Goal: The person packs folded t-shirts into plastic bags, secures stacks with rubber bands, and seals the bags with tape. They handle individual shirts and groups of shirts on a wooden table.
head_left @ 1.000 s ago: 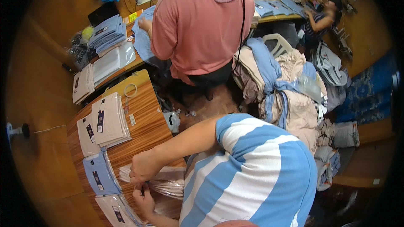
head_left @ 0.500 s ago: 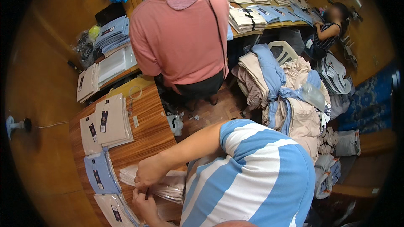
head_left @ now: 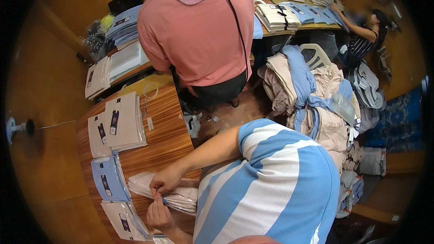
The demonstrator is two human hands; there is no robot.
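Observation:
My right hand (head_left: 166, 179) reaches in from the striped sleeve, its fingers pinched together over a bundle of pale folded cloth in clear plastic (head_left: 183, 199). My left hand (head_left: 160, 216) comes up from below, closed, with its fingertips meeting those of the right. A small dark blue bit (head_left: 164, 201) shows beside the left fingertips; what the fingers hold is too small to make out. Left of my hands lie a bagged blue folded shirt (head_left: 116, 176) and bagged beige folded shirts (head_left: 118, 219), each with a dark tag.
Beige folded shirts (head_left: 129, 129) and a tape ring (head_left: 151, 91) lie on the wooden table (head_left: 169, 129). A person in pink (head_left: 199, 40) stands beyond it. Piled garments (head_left: 316, 104) fill the right. Another person (head_left: 364, 40) sits at the far table with shirt stacks (head_left: 275, 18).
My right hand has shifted slightly right, and both hands' fingertips are now together. The seated person at the far right has stretched an arm toward the shirts. The view has shifted a little.

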